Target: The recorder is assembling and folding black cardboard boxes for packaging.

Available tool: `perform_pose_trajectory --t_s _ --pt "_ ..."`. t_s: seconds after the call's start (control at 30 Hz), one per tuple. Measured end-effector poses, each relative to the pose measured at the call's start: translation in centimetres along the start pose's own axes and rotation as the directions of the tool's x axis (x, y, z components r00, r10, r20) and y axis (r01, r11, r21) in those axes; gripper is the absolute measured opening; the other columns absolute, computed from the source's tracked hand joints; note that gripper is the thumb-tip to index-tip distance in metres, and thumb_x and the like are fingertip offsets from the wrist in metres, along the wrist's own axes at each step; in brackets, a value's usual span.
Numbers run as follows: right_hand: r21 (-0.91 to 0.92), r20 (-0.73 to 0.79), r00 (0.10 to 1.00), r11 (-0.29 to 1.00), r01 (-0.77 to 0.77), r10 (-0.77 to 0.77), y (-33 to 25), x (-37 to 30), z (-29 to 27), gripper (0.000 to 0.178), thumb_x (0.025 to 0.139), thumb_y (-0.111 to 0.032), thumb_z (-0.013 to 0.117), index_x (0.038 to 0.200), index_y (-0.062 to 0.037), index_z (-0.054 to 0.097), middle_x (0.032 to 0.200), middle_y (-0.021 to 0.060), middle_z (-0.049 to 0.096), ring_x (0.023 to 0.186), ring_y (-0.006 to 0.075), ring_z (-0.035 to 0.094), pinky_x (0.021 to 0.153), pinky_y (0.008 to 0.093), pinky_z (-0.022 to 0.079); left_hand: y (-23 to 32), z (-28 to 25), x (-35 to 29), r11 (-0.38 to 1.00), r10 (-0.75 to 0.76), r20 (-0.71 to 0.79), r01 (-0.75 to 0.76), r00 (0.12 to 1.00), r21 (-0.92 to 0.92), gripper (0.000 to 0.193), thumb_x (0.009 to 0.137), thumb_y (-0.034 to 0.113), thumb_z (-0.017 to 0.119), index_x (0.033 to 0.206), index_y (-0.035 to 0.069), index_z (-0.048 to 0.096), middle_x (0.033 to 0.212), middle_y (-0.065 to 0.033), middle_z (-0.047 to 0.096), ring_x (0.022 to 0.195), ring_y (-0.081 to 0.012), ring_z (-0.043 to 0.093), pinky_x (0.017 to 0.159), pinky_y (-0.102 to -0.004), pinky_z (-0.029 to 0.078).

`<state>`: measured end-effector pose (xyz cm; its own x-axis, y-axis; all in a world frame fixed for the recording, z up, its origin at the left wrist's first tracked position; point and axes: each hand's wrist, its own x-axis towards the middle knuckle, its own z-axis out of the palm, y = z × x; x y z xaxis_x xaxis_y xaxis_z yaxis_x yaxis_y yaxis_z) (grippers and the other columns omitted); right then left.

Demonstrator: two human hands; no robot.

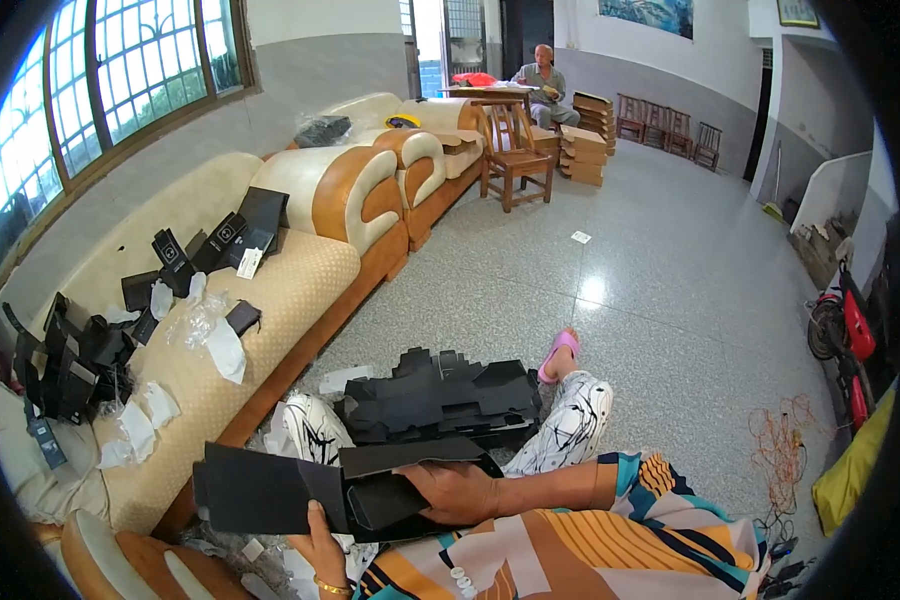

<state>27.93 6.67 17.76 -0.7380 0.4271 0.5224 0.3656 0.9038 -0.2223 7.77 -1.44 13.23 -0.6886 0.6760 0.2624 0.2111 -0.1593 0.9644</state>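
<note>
A black cardboard box (pixel 260 488), partly unfolded with a long flat panel to the left, lies across my lap. My left hand (pixel 320 548) grips its near edge, thumb on top of the panel; the other fingers are hidden beneath. My right hand (pixel 457 492) is closed on the box's right part, its fingertips tucked out of sight between the folded walls. Just beyond my knees, a pile of black cardboard pieces (pixel 440 395) with notched edges sits on the floor between my legs.
Black boxes (pixel 75 375), clear plastic and white papers (pixel 227 352) litter the sofa (pixel 300 262) at left. A wooden chair (pixel 516 160), brown cartons (pixel 582 155) and a seated person (pixel 542 85) are farther back. Orange wire (pixel 780 450) and a red scooter (pixel 855 330) stand right.
</note>
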Motion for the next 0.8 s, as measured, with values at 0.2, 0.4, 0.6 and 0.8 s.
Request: perform_pose_trajectory --t_s 0.2,0.4,0.6,0.8 --pt "0.297 0.143 0.966 0.922 -0.248 0.214 0.8 0.1 1.2 0.057 0.063 -0.009 0.065 0.113 -0.0007 0.039 0.099 0.0237 0.051 0.094 0.0374 0.053 0.081 0.0407 0.043 0.7 -1.9 1.3 0.883 -0.21 0.45 0.366 0.868 -0.293 0.068 0.07 0.023 0.068 0.125 -0.002 0.037 0.119 -0.0098 0.045 0.106 -0.0207 0.047 0.092 -0.0327 0.037" --pt "0.392 0.463 0.861 0.822 -0.413 0.211 1.4 1.4 0.9 0.049 0.065 -0.007 0.062 0.109 -0.0033 0.04 0.101 0.0232 0.052 0.095 0.0382 0.052 0.08 0.0421 0.043 1.5 0.6 -0.1 0.967 0.162 0.643 0.01 0.749 -0.255 0.117 0.054 0.056 0.074 0.136 0.0 0.012 0.137 -0.0133 0.022 0.125 -0.0244 0.027 0.103 -0.0351 0.022" --pt "0.382 0.58 0.802 0.822 -0.423 0.143 1.4 2.2 -0.1 0.051 0.065 -0.008 0.061 0.111 -0.0022 0.04 0.098 0.0223 0.054 0.092 0.0385 0.054 0.077 0.0435 0.044 -0.7 1.0 0.2 0.981 0.186 0.637 -0.174 0.748 -0.083 0.086 0.073 0.049 0.052 0.132 -0.006 0.023 0.135 -0.02 0.028 0.126 -0.03 0.026 0.104 -0.037 0.018" --pt "0.324 0.448 0.854 0.842 -0.431 0.264 1.0 0.2 0.3 0.059 0.063 -0.009 0.061 0.118 -0.0041 0.041 0.098 0.0219 0.055 0.092 0.038 0.054 0.077 0.0425 0.045 -1.1 2.0 0.2 0.983 0.181 0.682 -0.099 0.709 -0.157 0.074 0.078 0.042 0.04 0.131 -0.008 0.026 0.134 -0.0209 0.031 0.127 -0.0322 0.024 0.105 -0.0383 0.016"
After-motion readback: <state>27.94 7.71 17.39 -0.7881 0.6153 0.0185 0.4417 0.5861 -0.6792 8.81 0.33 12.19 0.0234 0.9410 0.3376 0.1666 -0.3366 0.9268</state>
